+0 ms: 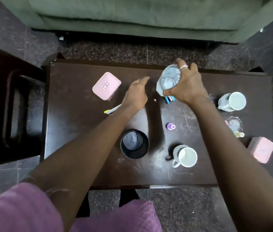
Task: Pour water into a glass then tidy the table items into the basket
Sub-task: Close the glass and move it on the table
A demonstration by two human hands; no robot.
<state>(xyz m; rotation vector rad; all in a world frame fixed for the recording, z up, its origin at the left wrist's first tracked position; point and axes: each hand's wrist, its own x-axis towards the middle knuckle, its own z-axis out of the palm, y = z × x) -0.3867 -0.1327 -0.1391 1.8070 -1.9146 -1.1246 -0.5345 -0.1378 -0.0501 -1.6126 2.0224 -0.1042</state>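
Head camera: only view going, looking straight down on a dark wooden table (75,131) with a green sofa (132,14) past its far edge
Pouring step: looks to me like the very start, bottle in hand and nothing poured, and the tidying isn't begun since stuff is spread all over the table
Right hand (188,86): fingers and thumb wrapped round a clear plastic water bottle (169,77), gripping it from its right side
Bottle: tilted, up near the far edge of the table, with something blue and white poking out at its near end under the thumb, cap or label, can't tell
Left hand (135,93): open, fingers straight, holding nothing, just left of the bottle and not touching it
Next move: my guess is the left hand has to get the cap off while the right steadies the body, then tip it over whatever counts as the glass
Glass: honestly can't pick one out, there's a white mug (185,156) near the front, a second mug (233,101) right of the gripping hand, and a black round container (134,144) between the forearms
Basket: can't tell which thing it is, maybe the pink box (261,149) at the right edge
Loose bits: pink lid (106,86) far left, small purple bottle (171,126) mid-table
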